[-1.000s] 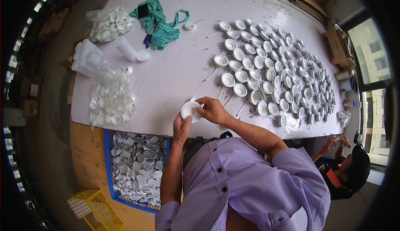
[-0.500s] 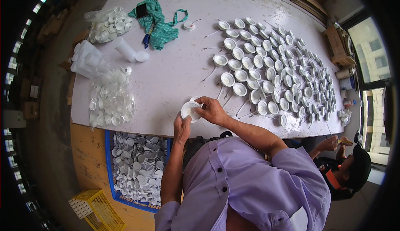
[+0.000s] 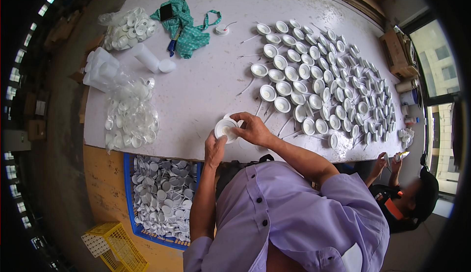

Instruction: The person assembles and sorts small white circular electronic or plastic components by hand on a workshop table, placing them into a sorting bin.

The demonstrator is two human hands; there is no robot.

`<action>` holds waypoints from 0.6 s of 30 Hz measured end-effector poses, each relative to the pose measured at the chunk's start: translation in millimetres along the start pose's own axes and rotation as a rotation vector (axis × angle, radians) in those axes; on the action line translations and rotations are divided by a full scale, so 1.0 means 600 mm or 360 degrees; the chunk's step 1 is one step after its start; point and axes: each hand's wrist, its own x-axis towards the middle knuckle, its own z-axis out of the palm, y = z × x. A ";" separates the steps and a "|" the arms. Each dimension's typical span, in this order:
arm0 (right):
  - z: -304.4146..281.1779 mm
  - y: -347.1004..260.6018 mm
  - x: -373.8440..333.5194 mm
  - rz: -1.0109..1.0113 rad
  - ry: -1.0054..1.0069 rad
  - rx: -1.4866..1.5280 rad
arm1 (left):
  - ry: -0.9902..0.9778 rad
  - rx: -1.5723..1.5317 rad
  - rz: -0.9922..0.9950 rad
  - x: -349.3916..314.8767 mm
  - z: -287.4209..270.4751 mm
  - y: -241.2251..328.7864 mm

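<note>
Near the front edge of the white table [image 3: 196,85], my hands hold a round white downlight [image 3: 223,129] with its dished face up. My left hand [image 3: 214,149] is closed on its lower left rim, the thumb over the inside. From the right, my right hand [image 3: 253,130] pinches the upper right rim with bent fingers. Part of another white round piece [image 3: 228,116] shows just behind the held one. To the right stand many similar white downlights [image 3: 283,89] in close rows, with thin leads trailing from several.
Clear bags of white parts [image 3: 130,110] and stacked translucent cups [image 3: 102,66] lie at left. A green cloth [image 3: 191,39] is at the back. A blue crate [image 3: 128,193] of white discs and a yellow basket [image 3: 120,247] stand below. Another person [image 3: 409,198] works at right.
Both hands and the downlight have shifted only slightly, with the grip kept. At the right, the other person's hands have moved up a little with a small item.
</note>
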 end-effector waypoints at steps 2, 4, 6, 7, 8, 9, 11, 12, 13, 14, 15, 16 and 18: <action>-0.011 0.001 -0.001 -0.0016 -0.0085 -0.0077 | -0.0037 -0.0012 -0.0032 0.000 -0.003 0.001; -0.019 0.001 -0.001 -0.0805 -0.0009 -0.0523 | -0.0078 -0.0008 -0.0040 0.002 -0.003 0.007; -0.021 -0.011 -0.003 -0.0750 -0.0137 -0.0621 | -0.0119 -0.0002 -0.0033 0.007 -0.001 0.006; -0.018 -0.020 0.000 -0.0814 -0.0187 -0.0797 | -0.0146 -0.0005 -0.0029 0.006 -0.001 -0.001; -0.016 -0.026 0.003 -0.0877 -0.0237 -0.0976 | -0.0174 -0.0007 -0.0023 0.006 -0.001 -0.006; -0.014 -0.023 0.005 -0.0863 -0.0235 -0.1053 | -0.0167 -0.0011 0.0028 0.005 0.005 0.000; -0.023 -0.016 0.013 -0.0862 -0.0239 -0.1113 | -0.0249 0.0076 -0.0069 0.018 -0.003 -0.012; -0.024 -0.013 0.017 -0.0868 -0.0267 -0.1154 | -0.0307 0.0170 -0.0183 0.021 -0.007 -0.013; -0.026 -0.008 0.023 -0.0918 -0.0240 -0.1169 | -0.0290 0.0046 -0.0140 0.023 -0.001 -0.016; -0.029 -0.003 0.031 -0.0922 -0.0232 -0.1177 | -0.0294 0.0045 -0.0130 0.029 0.005 -0.018; -0.031 -0.004 0.039 -0.0926 -0.0246 -0.1171 | -0.0247 -0.0037 -0.0229 0.035 0.009 -0.019; -0.033 -0.005 0.048 -0.0930 -0.0261 -0.1164 | -0.0200 -0.0120 -0.0328 0.042 0.012 -0.020; -0.046 -0.005 0.070 -0.0903 -0.0269 -0.1148 | -0.0170 -0.0100 -0.0345 0.063 0.021 -0.016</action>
